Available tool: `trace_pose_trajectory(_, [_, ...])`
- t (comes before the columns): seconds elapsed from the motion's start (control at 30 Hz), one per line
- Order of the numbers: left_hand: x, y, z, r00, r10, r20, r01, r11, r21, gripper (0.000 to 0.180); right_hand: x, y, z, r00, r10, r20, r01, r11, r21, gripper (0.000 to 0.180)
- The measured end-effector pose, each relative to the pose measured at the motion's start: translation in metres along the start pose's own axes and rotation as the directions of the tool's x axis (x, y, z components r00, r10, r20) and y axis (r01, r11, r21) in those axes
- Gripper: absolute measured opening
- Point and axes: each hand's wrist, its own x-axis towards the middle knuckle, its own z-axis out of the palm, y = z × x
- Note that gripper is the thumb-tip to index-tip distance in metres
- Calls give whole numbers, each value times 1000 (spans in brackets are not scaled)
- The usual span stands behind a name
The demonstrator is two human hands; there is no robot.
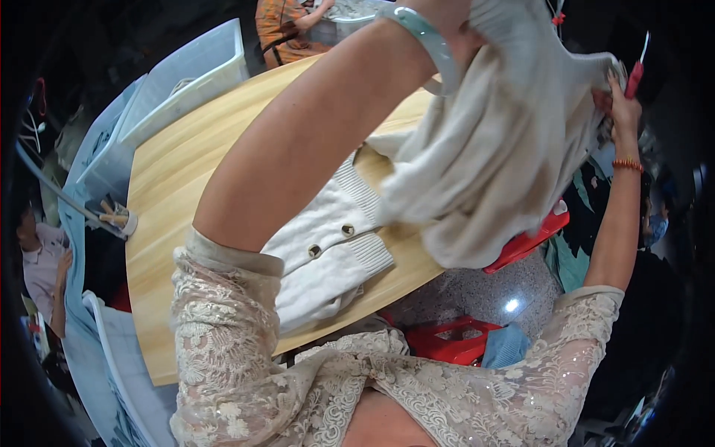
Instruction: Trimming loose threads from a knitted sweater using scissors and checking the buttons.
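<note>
Both arms up: the right hand (622, 97) grips the cream garment (491, 149) by its hanger (637, 71), the cloth hanging leftward over the left hand (465, 30), whose grip I can't tell.

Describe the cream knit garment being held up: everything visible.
The cream knit garment is soft, fine-ribbed fabric, bunched and hanging in folds above the wooden table. The left hand is mostly hidden in its upper folds, a pale green bangle at the wrist; the right hand pinches its upper right edge beside a red-handled tool. A ribbed cuff or hem with two dark buttons lies on the table; whether that is the same garment cannot be told.
</note>
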Motion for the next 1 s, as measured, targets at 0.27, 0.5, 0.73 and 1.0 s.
trace_pose_trajectory(0.27, [-177, 33, 139, 622, 738, -262, -292, 529, 797, 43, -94, -165, 263, 634, -742, 219, 533, 624, 571, 29])
trace_pose_trajectory(0.5, [-421, -50, 223, -1, 921, -390, -56, 390, 919, 41, -305, -189, 354, 206, -710, 673, 600, 635, 487, 33])
trace_pose_trajectory(0.73, [-497, -125, 207, -270, 783, -560, 537, 605, 588, 68, -403, -69, 289, 29, -369, 929, 453, 833, 317, 33])
trace_pose_trajectory(1.0, [-531, -71, 192, 454, 812, -366, 876, -482, 19, 40, -468, -29, 153, 153, -312, 938, 390, 891, 233, 23])
